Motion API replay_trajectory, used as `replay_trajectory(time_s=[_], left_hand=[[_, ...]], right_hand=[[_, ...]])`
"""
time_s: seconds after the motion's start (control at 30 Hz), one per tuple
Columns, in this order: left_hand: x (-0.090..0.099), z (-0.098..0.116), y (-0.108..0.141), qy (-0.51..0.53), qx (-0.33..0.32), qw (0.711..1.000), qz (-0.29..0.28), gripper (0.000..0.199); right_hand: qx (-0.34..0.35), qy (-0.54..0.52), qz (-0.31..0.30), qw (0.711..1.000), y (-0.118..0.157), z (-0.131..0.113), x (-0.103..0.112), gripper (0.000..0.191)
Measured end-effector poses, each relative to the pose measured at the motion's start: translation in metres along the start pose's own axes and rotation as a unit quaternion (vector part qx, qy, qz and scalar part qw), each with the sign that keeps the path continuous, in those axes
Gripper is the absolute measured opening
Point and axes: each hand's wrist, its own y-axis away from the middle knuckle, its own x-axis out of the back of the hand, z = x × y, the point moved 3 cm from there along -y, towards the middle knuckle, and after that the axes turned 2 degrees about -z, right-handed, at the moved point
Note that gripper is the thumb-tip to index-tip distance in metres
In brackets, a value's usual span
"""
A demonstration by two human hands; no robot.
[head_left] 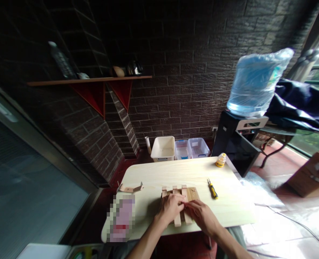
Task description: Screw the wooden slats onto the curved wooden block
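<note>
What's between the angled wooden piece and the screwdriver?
The slatted wooden piece, with the left hand and right hand on it, in the head view.

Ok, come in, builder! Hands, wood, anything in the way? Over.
Left hand and right hand: together over wooden slats. Screwdriver: on table, off right, not blocking. Over.

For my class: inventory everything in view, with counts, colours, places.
Table: one, pale, centre
Slatted wooden piece: one, tan, table's near side
Screwdriver: one, yellow-black, table right
Small container: one, yellow base, table's far right
Angled piece: one, tan, table left
Pixelated item: one, pinkish, table left
Bins: three, one cream, two clear, behind table
Dispenser: one, black, right
Water bottle: one, blue, atop dispenser
Shelf: one, reddish-brown, left wall
Cover: one, navy, far right
Cardboard box: one, brown, right floor
Left hand: one, bare, centre
Right hand: one, bare, centre
</note>
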Motion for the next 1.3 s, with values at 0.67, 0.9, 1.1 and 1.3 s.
replay_trajectory(time_s=[0.67, 0.9, 1.1, 1.3], left_hand=[[0.012, 0.000, -0.001, -0.004, -0.082, 0.996, -0.020, 0.026], [0.009, -0.003, -0.001, 0.006, -0.138, 0.990, -0.008, 0.028], [0.007, -0.009, -0.004, 0.037, -0.136, 0.990, -0.011, 0.027], [0.000, -0.016, -0.005, 0.061, -0.114, 0.992, 0.007, 0.025]], right_hand=[[-0.003, -0.058, -0.008, 0.998, -0.001, 0.009, 0.002, 0.036], [-0.005, -0.064, -0.006, 0.998, -0.001, 0.006, 0.005, 0.037], [-0.005, -0.077, -0.006, 0.997, -0.001, 0.008, 0.003, 0.036], [-0.010, -0.075, -0.002, 0.997, 0.000, 0.016, -0.001, 0.036]])
